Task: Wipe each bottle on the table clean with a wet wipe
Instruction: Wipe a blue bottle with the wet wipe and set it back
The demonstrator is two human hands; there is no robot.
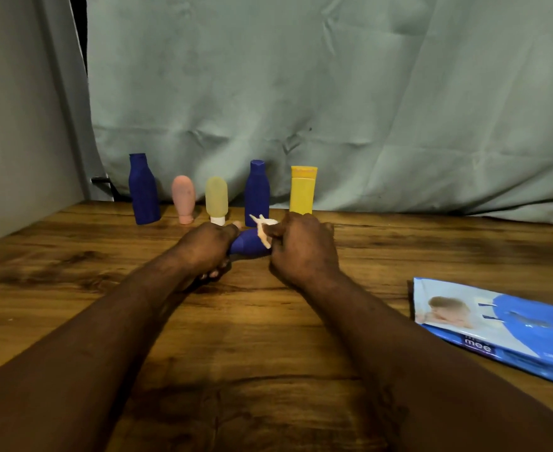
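Note:
A dark blue bottle [248, 243] lies sideways between my hands, just above the wooden table [252, 337]. My left hand [208, 247] grips its left end. My right hand [303, 247] holds a crumpled white wet wipe [265, 228] against the bottle's right part. Behind them a row of bottles stands at the table's back edge: a tall blue bottle [143, 190], a pink bottle [184, 199], a pale yellow bottle [216, 199] on its white cap, a second blue bottle [257, 190] and a bright yellow bottle [303, 189].
A blue pack of wet wipes [497, 324] lies flat on the table at the right. A grey-green cloth [334, 109] hangs behind the bottles and a grey wall [14, 125] closes off the left side.

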